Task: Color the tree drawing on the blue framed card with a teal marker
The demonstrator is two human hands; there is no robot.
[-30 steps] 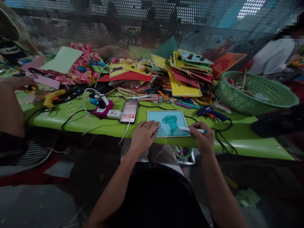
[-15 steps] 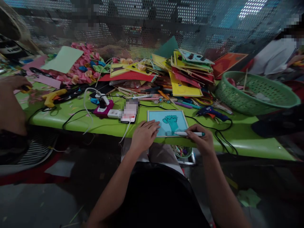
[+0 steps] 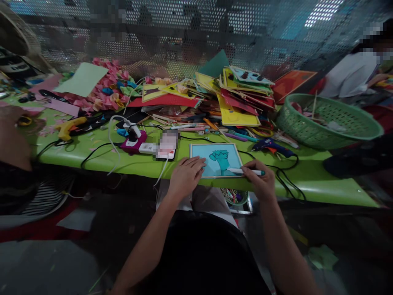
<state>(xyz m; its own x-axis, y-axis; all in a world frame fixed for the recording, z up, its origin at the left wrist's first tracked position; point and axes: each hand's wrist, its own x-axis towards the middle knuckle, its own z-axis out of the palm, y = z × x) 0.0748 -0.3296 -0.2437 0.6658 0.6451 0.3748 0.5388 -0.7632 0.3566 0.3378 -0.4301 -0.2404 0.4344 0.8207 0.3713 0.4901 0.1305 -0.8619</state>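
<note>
A light-blue card [image 3: 204, 152] with a pale border lies at the front edge of the green table. On it is a teal drawing [image 3: 223, 160] with a zigzag upper part and dark outlines. My left hand [image 3: 188, 174] rests flat on the card's left side, fingers stretched out. Between the thumb and fingers of my right hand [image 3: 260, 178] is a white marker [image 3: 250, 172] with a teal end. Its tip points left and meets the lower part of the drawing, as far as I can see.
Left of the card are a phone [image 3: 167, 143] and a purple power adapter [image 3: 135, 143] with cables. A blue glue gun [image 3: 272, 146] and a green basket [image 3: 331, 139] stand right. Stacked cards [image 3: 241, 100] and pink paper pieces [image 3: 107, 76] fill the back. Another person's arm [image 3: 14, 139] is at left.
My right hand keeps its grip on the marker, whose tip has shifted slightly up and right on the drawing. My left hand stays on the card. The other person's hand at left has moved.
</note>
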